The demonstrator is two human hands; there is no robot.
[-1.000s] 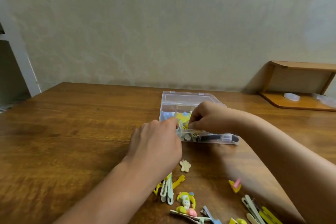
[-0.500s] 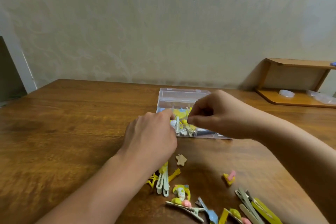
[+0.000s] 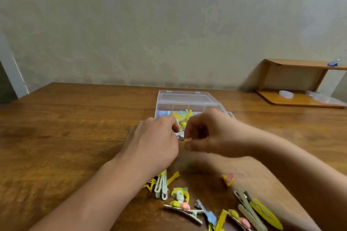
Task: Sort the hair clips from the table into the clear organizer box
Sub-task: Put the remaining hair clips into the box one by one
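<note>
**Sorting partly done**

Our right hand (image 3: 210, 135) pinches a small tan clip (image 3: 187, 139) just before the clear organizer box (image 3: 187, 105); left hand (image 3: 154, 142) curled, contents hidden. Several clips inside; loose clips (image 3: 180, 197) remain on the worktop (image 3: 65, 127).

**Hands and forearms, both bare**

Left hand (image 3: 154, 142): palm down, knuckles up, fingers curled inward, forearm running from the lower left. Right hand (image 3: 212, 135): raised slightly, loosely fisted, thumb and forefinger pinched together on a small tan piece; forearm entering from the lower right. The two hands sit close together, fingertips nearly meeting. Right hand slightly blurred.
</note>
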